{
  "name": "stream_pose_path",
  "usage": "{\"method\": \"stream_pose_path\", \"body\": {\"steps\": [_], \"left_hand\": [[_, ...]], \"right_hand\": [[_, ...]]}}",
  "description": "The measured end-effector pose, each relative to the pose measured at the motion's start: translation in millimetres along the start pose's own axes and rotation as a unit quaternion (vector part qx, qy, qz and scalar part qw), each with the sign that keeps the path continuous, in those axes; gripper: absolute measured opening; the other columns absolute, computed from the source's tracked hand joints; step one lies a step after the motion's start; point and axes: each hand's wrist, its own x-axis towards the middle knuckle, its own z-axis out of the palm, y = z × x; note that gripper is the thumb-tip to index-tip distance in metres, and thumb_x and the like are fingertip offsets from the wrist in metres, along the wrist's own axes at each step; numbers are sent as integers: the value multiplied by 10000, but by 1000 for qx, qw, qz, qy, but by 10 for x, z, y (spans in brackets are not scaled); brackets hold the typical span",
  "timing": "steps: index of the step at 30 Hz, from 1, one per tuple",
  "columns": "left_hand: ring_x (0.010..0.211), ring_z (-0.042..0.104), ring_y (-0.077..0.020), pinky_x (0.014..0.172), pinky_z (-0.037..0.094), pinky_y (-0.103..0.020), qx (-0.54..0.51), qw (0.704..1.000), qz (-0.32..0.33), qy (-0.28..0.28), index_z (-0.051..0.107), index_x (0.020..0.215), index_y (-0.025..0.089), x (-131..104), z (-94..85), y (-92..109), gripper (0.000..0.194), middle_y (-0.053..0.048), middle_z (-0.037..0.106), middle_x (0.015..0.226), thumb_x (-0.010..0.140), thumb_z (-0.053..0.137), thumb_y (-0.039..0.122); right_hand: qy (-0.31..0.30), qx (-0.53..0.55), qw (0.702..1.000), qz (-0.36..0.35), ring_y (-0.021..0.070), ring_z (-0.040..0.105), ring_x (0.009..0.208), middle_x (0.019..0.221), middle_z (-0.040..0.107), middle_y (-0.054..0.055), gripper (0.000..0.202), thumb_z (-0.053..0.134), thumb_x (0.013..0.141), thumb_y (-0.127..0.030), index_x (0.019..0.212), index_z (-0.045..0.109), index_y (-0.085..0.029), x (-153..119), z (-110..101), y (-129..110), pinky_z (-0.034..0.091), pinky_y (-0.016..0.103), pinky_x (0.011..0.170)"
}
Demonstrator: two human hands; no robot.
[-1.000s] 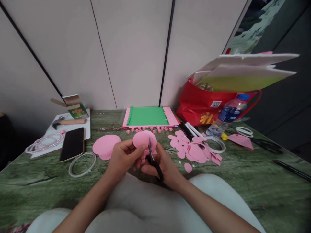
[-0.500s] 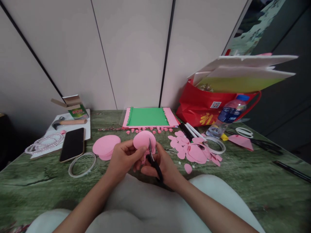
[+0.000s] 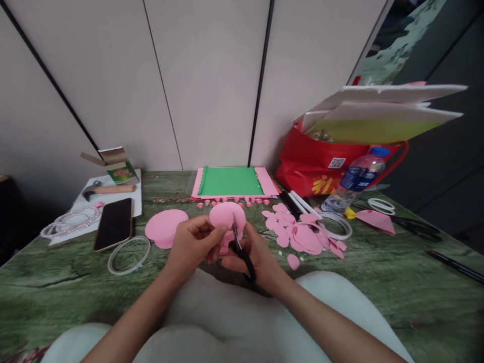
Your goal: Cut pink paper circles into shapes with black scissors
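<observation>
So the left hand [image 3: 192,244] was pinching a pink paper circle [image 3: 226,216] by its lower edge, holding it up just above the near edge of the desk [image 3: 378,282], right in the middle. The right hand [image 3: 257,254] had its fingers closed through the black handles of the scissors [image 3: 240,247], with the blades pointing up into the circle. Couldn't really tell how far apart the blades were.

A stack of pink circles [image 3: 165,228] sat just left of the hands, with a ring of tape [image 3: 128,254] and a phone [image 3: 114,223] further left. A pile of pink petals [image 3: 302,234] lay to the right. Green paper [image 3: 230,181] was at the far edge, and a red bag [image 3: 317,166] and a water bottle [image 3: 355,181] sat toward the far right corner.
</observation>
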Motion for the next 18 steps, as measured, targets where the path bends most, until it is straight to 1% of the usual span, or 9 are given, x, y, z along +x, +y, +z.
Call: {"method": "stream_pose_path", "body": {"steps": [6, 10, 14, 18], "left_hand": [[307, 425, -45, 287, 320, -144, 0, 1000, -4, 1, 540, 594, 149, 2, -3, -3, 229, 55, 506, 410, 740, 628, 302], [307, 429, -47, 283, 319, -149, -4, 1000, -7, 9, 541, 593, 149, 2, -4, -9, 238, 48, 522, 430, 733, 632, 318], [309, 437, -49, 283, 322, -152, -8, 1000, -5, 15, 559, 614, 147, 5, -6, -10, 217, 47, 528, 440, 725, 639, 317], [312, 437, -46, 286, 319, -150, -26, 1000, -2, 16, 558, 622, 151, 6, -9, -7, 201, 49, 535, 455, 728, 638, 302]], "right_hand": [[1, -19, 1000, 3, 73, 322, 396, 516, 431, -105, 662, 762, 575, -352, 1074, 344, -231, 11, 1, 18, 204, 214, 417], [8, -23, 1000, 0, 65, 284, 373, 493, 418, -115, 670, 755, 579, -362, 1088, 341, -229, 16, -2, 13, 183, 211, 400], [13, -29, 999, 12, 71, 303, 362, 467, 435, -117, 703, 773, 547, -365, 1087, 345, -227, 18, 2, -3, 182, 209, 374], [27, -33, 999, 32, 71, 331, 349, 436, 451, -126, 703, 772, 537, -330, 1080, 342, -215, 19, 17, -18, 214, 187, 346]]}}
